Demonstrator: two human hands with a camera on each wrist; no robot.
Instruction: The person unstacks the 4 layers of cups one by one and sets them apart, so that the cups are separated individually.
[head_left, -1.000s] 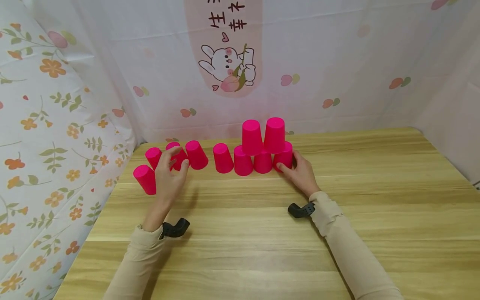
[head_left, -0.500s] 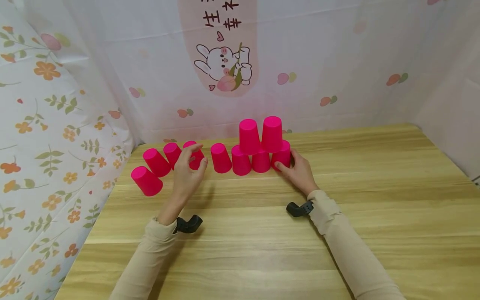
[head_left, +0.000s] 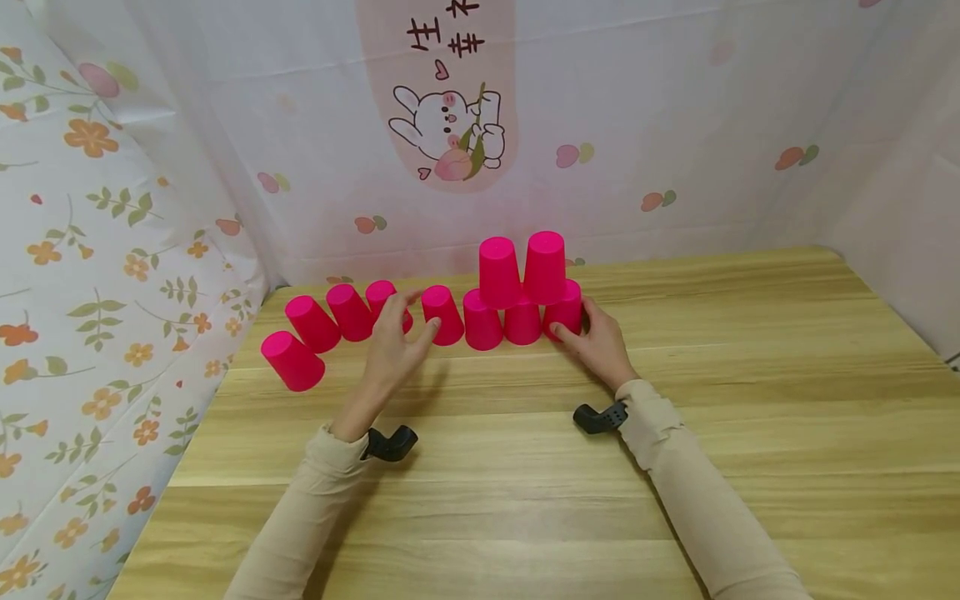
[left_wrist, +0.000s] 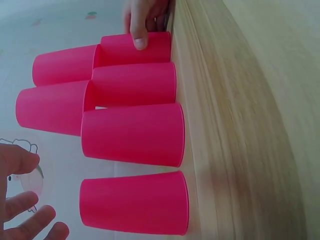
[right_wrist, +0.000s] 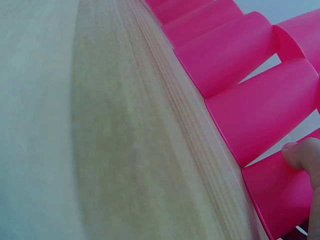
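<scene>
Pink cups stand upside down on the table. Three of them form a touching lower row, and two upper cups (head_left: 498,273) (head_left: 545,268) sit across their tops. My right hand (head_left: 600,343) holds the rightmost lower cup (head_left: 564,310), its thumb on the near side, as the right wrist view shows with the thumb (right_wrist: 303,156) against the pink wall. My left hand (head_left: 399,350) has thumb and fingers spread beside a single cup (head_left: 444,317) just left of the row. In the left wrist view, its fingers (left_wrist: 30,222) are apart from that cup (left_wrist: 135,204).
Further left, several more upside-down cups stand in a curved line, among them the front one (head_left: 294,362) and one (head_left: 381,293) partly hidden behind my left hand. A white printed curtain (head_left: 637,125) hangs behind the wooden table (head_left: 525,492), and a floral cloth (head_left: 112,333) on the left.
My left hand has moved right, past the left-hand cups, up to the single cup beside the row. My right hand stays on its cup, and the stacked cups stand as before.
</scene>
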